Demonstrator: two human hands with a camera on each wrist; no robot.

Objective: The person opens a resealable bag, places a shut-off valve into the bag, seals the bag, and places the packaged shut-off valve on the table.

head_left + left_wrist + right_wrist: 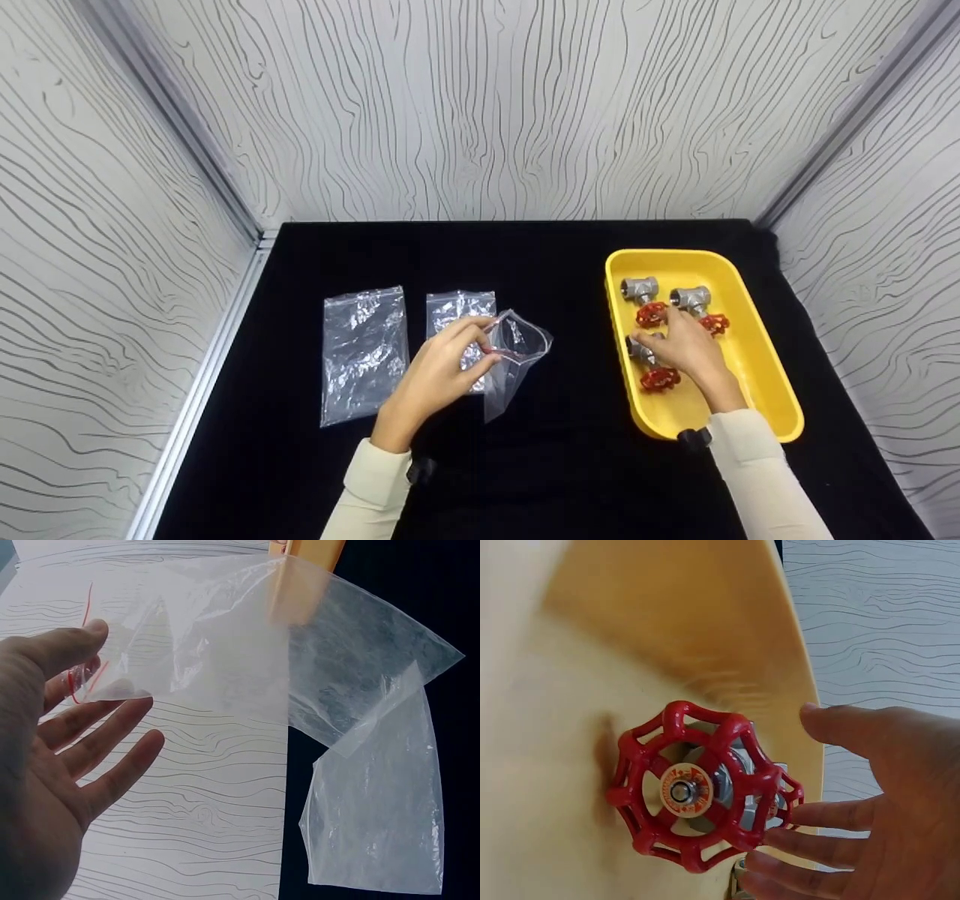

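Over the tray (759, 379), the right hand (690, 346) reaches, grip wide; left hand (441, 367) pinches a bag (504, 384).

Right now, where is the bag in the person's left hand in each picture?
Head: the open bag is below and slightly right of centre, pinched by the left hand.
Left wrist: stretching across the upper half.
Right wrist: not in it.
Shared landmark: the yellow tray, at right, at top, and filling much of the picture, respectively.
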